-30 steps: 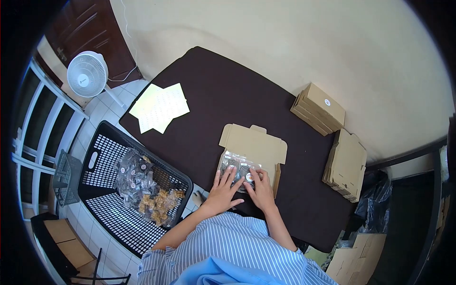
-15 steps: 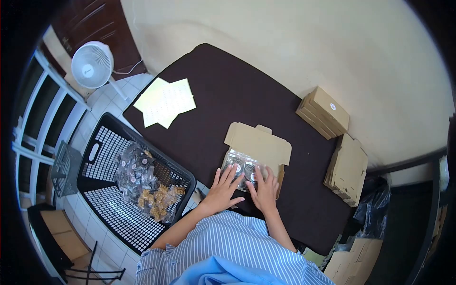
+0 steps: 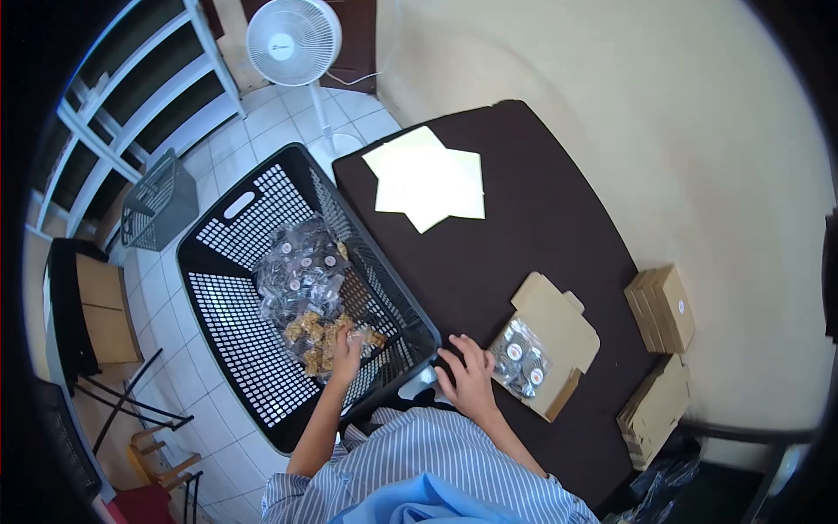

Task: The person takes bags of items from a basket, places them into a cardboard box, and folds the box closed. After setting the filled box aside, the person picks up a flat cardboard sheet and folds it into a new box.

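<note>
Inside the black basket (image 3: 253, 205), toward its near right corner, the left hand (image 3: 346, 343) dips into the brown packets (image 3: 310, 332). Its fingers curl among them; I cannot tell whether they clamp one. Just outside that corner the right hand (image 3: 469, 377) lies on the bench (image 3: 524, 227), fingers spread, beside the open carton (image 3: 559, 319) of clear packets (image 3: 519, 362).
</note>
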A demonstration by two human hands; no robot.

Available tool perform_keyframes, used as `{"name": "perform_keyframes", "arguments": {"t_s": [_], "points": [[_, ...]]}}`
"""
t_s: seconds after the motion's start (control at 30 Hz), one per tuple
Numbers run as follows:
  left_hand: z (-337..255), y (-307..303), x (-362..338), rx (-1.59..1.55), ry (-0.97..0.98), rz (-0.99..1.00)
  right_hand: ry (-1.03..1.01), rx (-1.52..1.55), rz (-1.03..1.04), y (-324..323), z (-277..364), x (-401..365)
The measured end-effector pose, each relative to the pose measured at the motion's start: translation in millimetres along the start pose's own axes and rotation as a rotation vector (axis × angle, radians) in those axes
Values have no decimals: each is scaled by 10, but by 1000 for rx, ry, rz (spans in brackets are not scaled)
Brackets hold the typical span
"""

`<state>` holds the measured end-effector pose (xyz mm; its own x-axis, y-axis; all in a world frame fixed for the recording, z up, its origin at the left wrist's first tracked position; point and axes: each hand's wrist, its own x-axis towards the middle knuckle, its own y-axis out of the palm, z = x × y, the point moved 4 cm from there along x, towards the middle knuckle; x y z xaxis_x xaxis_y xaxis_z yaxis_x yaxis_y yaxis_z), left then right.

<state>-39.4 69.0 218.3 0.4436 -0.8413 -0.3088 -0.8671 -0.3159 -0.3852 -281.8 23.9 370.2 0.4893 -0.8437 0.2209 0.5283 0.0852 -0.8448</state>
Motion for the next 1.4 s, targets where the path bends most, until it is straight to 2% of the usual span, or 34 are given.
{"name": "perform_keyframes", "arguments": {"t_s": [0.03,0.1,0.2,0.27,0.33,0.37,0.4,0.47,0.5,0.67,0.77,0.87,0.9,1.0,1.03,1.07,1.13,1.2,1.27,1.33,1.4], "points": [[238,-50,94,-9,-7,-14,-27,6,40,71,37,56],[684,-138,277,-241,-287,-68,-71,11,96,199,107,157],[1041,-275,655,-111,-379,-130,-82,48,166,375,163,252],[1311,-280,990,-132,-362,-179,-58,65,202,478,179,286],[1643,-233,1417,-364,-342,-238,-20,52,244,559,179,301],[1037,-343,1362,-483,-580,-183,-22,50,251,584,185,295],[1121,-316,1548,-488,-583,-185,-2,46,267,607,175,296],[1422,-224,1901,-926,-546,-359,20,41,286,638,172,307],[1465,-206,2005,-1002,-507,-378,42,44,301,637,172,304],[1703,-150,2235,-1021,-589,-482,68,36,324,670,144,293],[1708,-230,2263,-980,-479,-561,60,33,328,661,148,304],[1479,-415,2236,-942,-418,-502,49,39,329,656,140,300],[1396,-460,2198,-1012,-459,-583,48,36,320,661,129,307],[1514,-564,2174,-949,-454,-608,48,61,314,659,142,266],[1545,-552,2148,-1038,-365,-689,50,27,301,649,162,271],[1574,-555,2112,-1033,-356,-690,50,-4,280,641,182,284],[1570,-606,2023,-910,-76,-743,52,3,253,616,205,273],[1340,-621,1809,-901,-57,-775,47,42,196,549,217,285],[973,-606,1587,-926,23,-541,25,64,160,468,203,291],[295,-553,1264,-941,11,-526,41,181,60,351,172,299],[-206,-422,1021,-806,102,-201,49,253,-24,148,172,364]]}}
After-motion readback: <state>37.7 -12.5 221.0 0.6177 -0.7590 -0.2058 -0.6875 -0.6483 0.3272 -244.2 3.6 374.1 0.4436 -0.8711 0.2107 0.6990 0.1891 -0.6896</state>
